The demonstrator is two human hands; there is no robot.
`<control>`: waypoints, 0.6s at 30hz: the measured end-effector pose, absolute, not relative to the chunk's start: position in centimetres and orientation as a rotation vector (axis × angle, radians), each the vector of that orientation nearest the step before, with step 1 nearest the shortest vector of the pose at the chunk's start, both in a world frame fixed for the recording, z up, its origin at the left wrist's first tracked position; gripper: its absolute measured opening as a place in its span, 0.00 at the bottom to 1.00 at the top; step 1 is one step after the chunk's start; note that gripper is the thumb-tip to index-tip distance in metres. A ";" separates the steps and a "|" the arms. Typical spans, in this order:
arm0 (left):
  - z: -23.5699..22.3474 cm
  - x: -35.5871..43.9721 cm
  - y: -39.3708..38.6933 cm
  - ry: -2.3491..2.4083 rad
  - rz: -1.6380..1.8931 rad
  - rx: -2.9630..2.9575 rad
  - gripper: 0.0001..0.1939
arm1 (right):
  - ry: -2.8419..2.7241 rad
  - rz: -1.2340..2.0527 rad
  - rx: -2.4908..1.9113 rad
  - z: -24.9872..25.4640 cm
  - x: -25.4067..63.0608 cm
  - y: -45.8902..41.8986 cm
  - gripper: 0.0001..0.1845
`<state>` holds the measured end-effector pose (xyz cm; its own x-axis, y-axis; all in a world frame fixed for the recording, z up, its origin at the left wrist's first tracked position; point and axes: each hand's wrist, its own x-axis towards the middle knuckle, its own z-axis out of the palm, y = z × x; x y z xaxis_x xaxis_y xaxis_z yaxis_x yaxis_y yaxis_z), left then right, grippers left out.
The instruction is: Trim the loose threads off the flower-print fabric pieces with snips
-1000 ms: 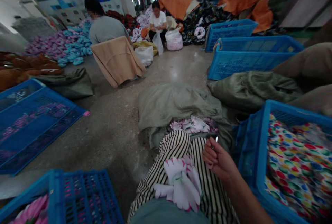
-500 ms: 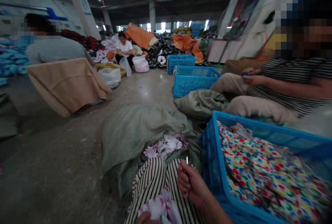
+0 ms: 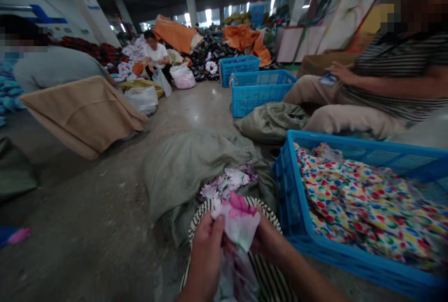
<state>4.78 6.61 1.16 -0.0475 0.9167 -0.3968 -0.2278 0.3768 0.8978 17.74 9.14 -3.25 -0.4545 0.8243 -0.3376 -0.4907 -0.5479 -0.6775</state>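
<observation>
Both my hands hold a white and pink flower-shaped fabric piece (image 3: 238, 221) over my striped-trousered lap (image 3: 266, 274). My left hand (image 3: 206, 255) grips its left side with closed fingers. My right hand (image 3: 268, 243) pinches its right side from behind. Just beyond my knee, an open grey-green sack (image 3: 189, 162) shows more pink and white fabric pieces (image 3: 227, 183) inside.
A blue crate (image 3: 353, 250) full of colourful dotted cloth stands at my right. A person in a striped top sits at the far right. Two more blue crates (image 3: 257, 89), another sack (image 3: 271, 122), a tan cloth (image 3: 84, 113) and other seated workers lie ahead.
My left hand has come into view and both hands have lifted the flower piece from my lap. The view has turned further right and up.
</observation>
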 end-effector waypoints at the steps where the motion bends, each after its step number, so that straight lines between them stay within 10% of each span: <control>1: 1.4 5.3 7.1 1.224 1.093 0.677 0.16 | -0.625 2.056 -0.812 -3.0 18.0 9.0 0.33; 18: 0.1 6.3 6.9 1.137 1.075 0.628 0.12 | -0.513 1.622 -1.186 -0.6 18.9 10.4 0.18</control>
